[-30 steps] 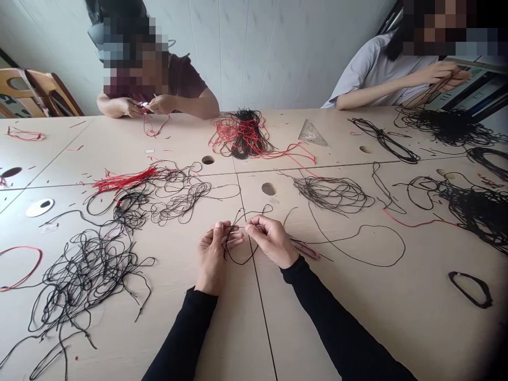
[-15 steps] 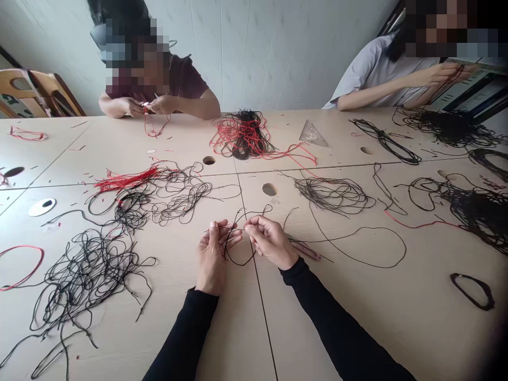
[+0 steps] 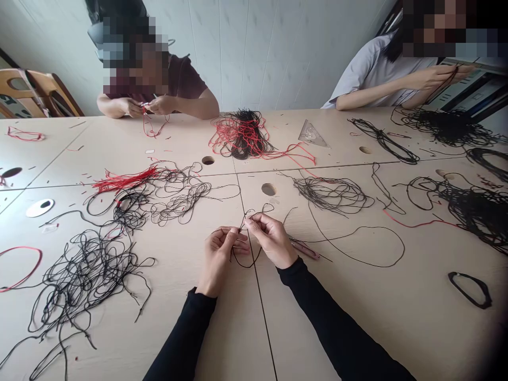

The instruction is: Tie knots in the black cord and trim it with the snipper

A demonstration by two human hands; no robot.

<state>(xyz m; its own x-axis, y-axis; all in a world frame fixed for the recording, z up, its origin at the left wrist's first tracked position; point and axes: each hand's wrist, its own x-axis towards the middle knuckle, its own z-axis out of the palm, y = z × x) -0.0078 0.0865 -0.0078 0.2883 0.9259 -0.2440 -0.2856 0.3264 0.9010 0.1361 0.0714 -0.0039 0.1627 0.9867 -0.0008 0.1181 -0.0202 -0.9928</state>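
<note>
My left hand point(image 3: 220, 254) and my right hand point(image 3: 270, 239) meet above the seam of the pale wooden table point(image 3: 246, 323). Both pinch a thin black cord point(image 3: 246, 259) at their fingertips. One loop of it rises above the fingers, and another sags below them to the tabletop. Past my right hand, a slim pink object point(image 3: 305, 250) lies on the table. A long black cord strand point(image 3: 357, 263) curves away to the right of it. My black sleeves cover both forearms.
Tangled black and red cords point(image 3: 242, 138) lie across the table, with a clear plastic set square point(image 3: 313, 135) and round table holes point(image 3: 269, 189). One seated person point(image 3: 159, 106) works red cord at the far side; another person's hands point(image 3: 432, 76) hold cord at the far right.
My left hand has moved right, closer to my right hand, and its fingers have curled inward. The black cord's lower loop has shifted with it.
</note>
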